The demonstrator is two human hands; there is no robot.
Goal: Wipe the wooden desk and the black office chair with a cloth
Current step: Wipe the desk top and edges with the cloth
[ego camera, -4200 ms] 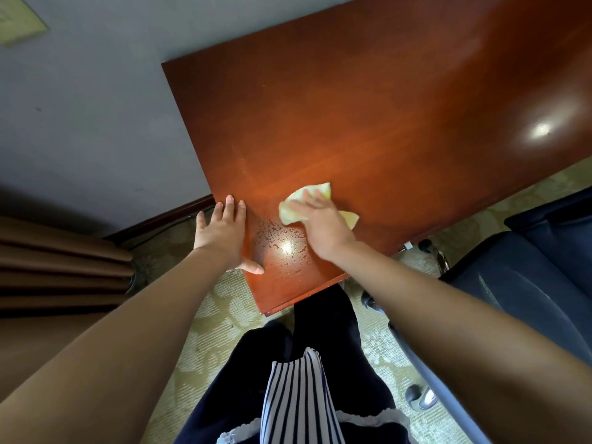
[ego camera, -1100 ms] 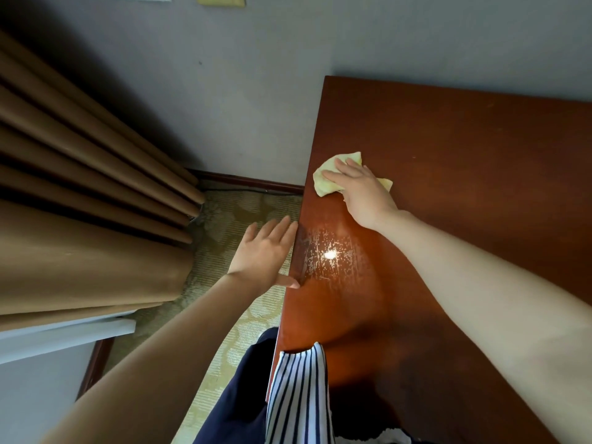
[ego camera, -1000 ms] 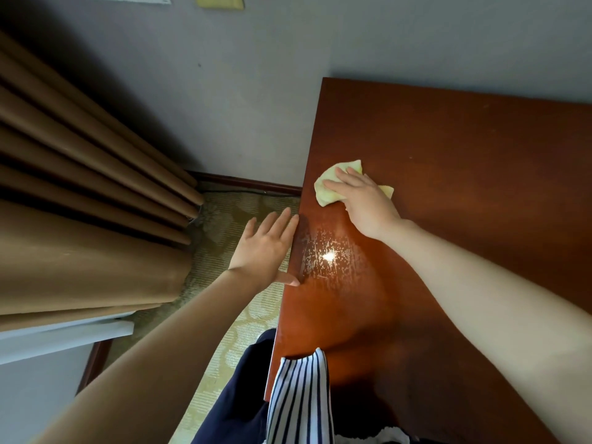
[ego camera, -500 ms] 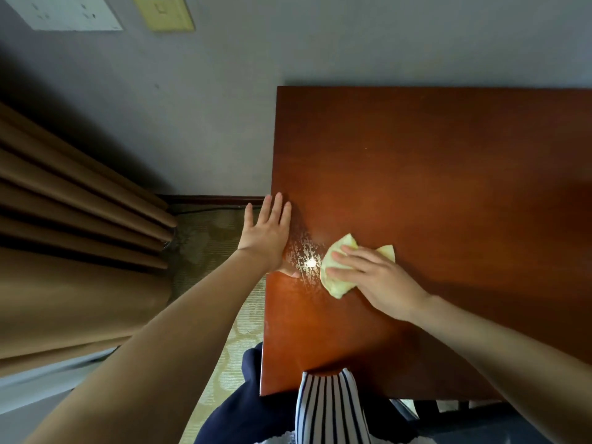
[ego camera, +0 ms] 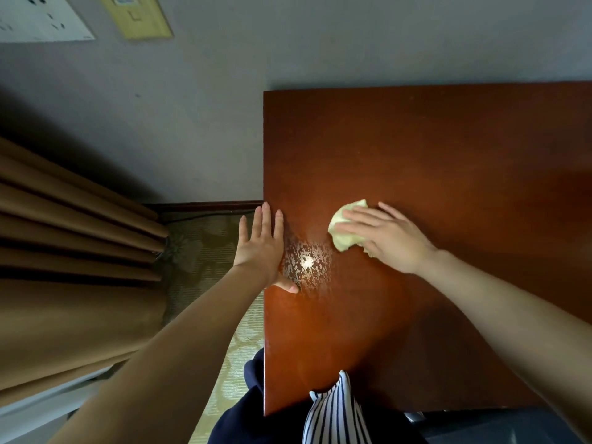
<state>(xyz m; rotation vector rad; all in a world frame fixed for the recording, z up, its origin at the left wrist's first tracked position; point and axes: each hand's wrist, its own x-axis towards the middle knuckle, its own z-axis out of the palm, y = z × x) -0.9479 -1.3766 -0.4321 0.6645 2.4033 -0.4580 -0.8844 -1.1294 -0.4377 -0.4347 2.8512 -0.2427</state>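
The reddish-brown wooden desk (ego camera: 448, 161) fills the right half of the view, its left edge running down the middle. My right hand (ego camera: 384, 238) lies flat on a crumpled pale yellow cloth (ego camera: 344, 229) and presses it onto the desk top. My left hand (ego camera: 261, 248) rests with straight fingers on the desk's left edge, thumb on the top. Between the hands a wet, speckled patch (ego camera: 307, 261) glints with light. A strip of the black office chair (ego camera: 480, 427) shows at the bottom right, under the desk's near edge.
A grey wall (ego camera: 192, 107) stands behind the desk, with a white socket plate (ego camera: 38, 17) and a yellow switch plate (ego camera: 137, 16). Brown curtains (ego camera: 64, 251) hang at the left. Patterned carpet (ego camera: 205, 251) lies between curtain and desk.
My right hand slid the cloth from the far left edge towards me, then a little right and away from the wet patch. The left hand stayed on the desk edge. The view swung.
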